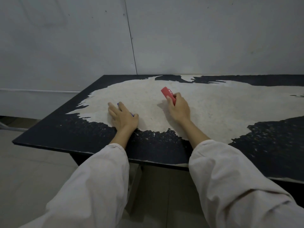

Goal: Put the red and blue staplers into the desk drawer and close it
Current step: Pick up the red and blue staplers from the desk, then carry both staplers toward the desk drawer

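Observation:
The red stapler (166,93) is held in my right hand (178,108) near the middle of the desk top, its front end sticking out up and to the left past my fingers. My left hand (122,116) lies flat over the blue stapler (132,114), of which only slivers of blue show at my fingertips and beside my thumb. Both hands rest on the worn pale patch of the black desk (92,137). The desk drawer is hidden below the desk's front edge.
A grey wall stands right behind the desk. The desk's left corner and front edge lie close to my sleeves, with tiled floor below and to the left.

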